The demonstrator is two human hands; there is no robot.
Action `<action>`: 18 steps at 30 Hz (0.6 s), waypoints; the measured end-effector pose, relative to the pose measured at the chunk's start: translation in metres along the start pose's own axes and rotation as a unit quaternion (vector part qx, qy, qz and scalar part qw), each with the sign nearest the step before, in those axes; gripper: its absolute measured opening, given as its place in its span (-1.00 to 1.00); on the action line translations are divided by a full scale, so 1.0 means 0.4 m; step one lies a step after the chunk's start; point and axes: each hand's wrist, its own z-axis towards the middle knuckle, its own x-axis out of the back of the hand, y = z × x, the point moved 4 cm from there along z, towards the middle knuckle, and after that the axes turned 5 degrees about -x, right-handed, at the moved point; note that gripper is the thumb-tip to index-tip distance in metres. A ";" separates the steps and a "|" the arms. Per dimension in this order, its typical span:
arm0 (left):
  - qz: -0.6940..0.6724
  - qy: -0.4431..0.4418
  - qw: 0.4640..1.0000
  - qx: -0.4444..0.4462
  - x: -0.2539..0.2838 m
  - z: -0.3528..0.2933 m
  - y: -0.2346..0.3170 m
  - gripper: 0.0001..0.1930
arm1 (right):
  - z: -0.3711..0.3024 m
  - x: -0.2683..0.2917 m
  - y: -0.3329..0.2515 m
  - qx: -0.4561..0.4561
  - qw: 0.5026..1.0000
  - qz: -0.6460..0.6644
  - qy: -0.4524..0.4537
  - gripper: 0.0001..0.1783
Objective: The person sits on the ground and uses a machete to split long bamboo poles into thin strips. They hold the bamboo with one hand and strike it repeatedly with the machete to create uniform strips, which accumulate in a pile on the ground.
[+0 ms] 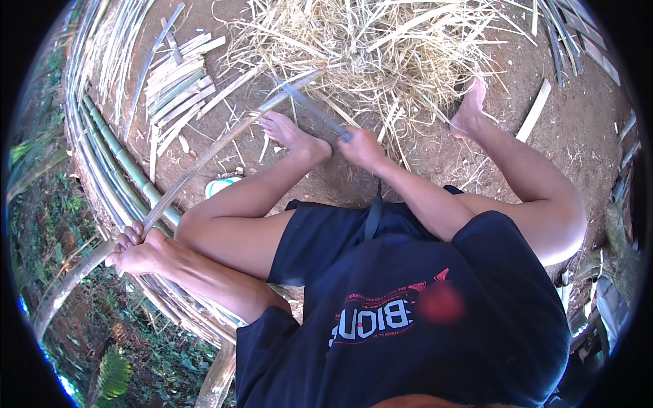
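My left hand [139,253] is closed around a long bamboo strip [204,160], which slants up and to the right in front of my left leg. In my right hand [362,149] is the handle of a knife [318,113]. Its blade, blurred by motion, points up and to the left and crosses the strip near the far end. Whether the edge cuts into the strip or only lies against it, I cannot tell. Beyond the blade spreads a heap of pale bamboo shavings [354,51].
Short split bamboo pieces [180,95] are stacked on the dirt floor at the far left. Long bamboo poles [122,163] curve along the left side, with green plants [112,374] outside them. My bare feet [289,132] flank the work. A flat bamboo slat [535,109] lies at right.
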 end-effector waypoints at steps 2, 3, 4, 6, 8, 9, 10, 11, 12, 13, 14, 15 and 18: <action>-0.016 -0.103 0.995 0.010 0.005 0.121 -0.093 -0.51 | 0.040 0.076 0.063 -0.107 0.993 0.005 -0.043 -0.69; -0.008 -0.075 0.997 0.003 0.000 0.094 -0.077 -0.52 | 0.059 0.091 0.076 -0.106 0.992 -0.018 -0.061 -0.68; 0.000 -0.047 0.999 -0.004 -0.008 0.066 -0.055 -0.53 | 0.070 0.096 0.085 -0.105 0.991 -0.041 -0.078 -0.67; 0.018 0.009 1.000 -0.013 -0.028 -0.018 -0.014 -0.53 | 0.042 0.089 0.039 -0.090 0.989 -0.035 -0.111 -0.68; 0.009 0.000 1.000 -0.004 -0.042 -0.034 -0.012 -0.57 | 0.041 0.087 0.023 -0.074 0.992 -0.027 -0.094 -0.68; 0.004 -0.004 1.000 0.003 -0.033 -0.013 -0.017 -0.56 | 0.042 0.071 0.044 -0.067 0.995 -0.022 -0.066 -0.69; -0.002 -0.007 1.000 0.010 -0.024 0.006 -0.023 -0.54 | 0.044 0.056 0.065 -0.060 0.997 -0.017 -0.038 -0.69; -0.012 -0.034 0.999 0.026 -0.022 0.023 -0.035 -0.45 | 0.072 0.054 0.125 -0.100 0.995 -0.022 -0.012 -0.71; -0.042 -0.039 0.998 0.018 -0.031 0.004 -0.020 -0.44 | 0.073 0.095 0.134 -0.208 0.977 -0.015 -0.039 -0.69; -0.072 -0.045 0.996 0.009 -0.040 -0.023 -0.004 -0.43 | 0.090 0.125 0.141 -0.197 0.976 -0.057 -0.072 -0.68; -0.099 -0.049 0.994 -0.002 -0.043 -0.038 0.016 -0.42 | 0.100 0.142 0.138 -0.184 0.972 -0.099 -0.108 -0.66; -0.128 -0.073 0.989 0.009 -0.045 -0.035 0.012 -0.39 | 0.090 0.154 0.107 -0.195 0.974 -0.058 -0.102 -0.65; -0.180 -0.110 0.977 0.036 -0.030 -0.017 -0.007 -0.32 | 0.059 0.129 -0.017 -0.146 0.987 0.001 -0.074 -0.67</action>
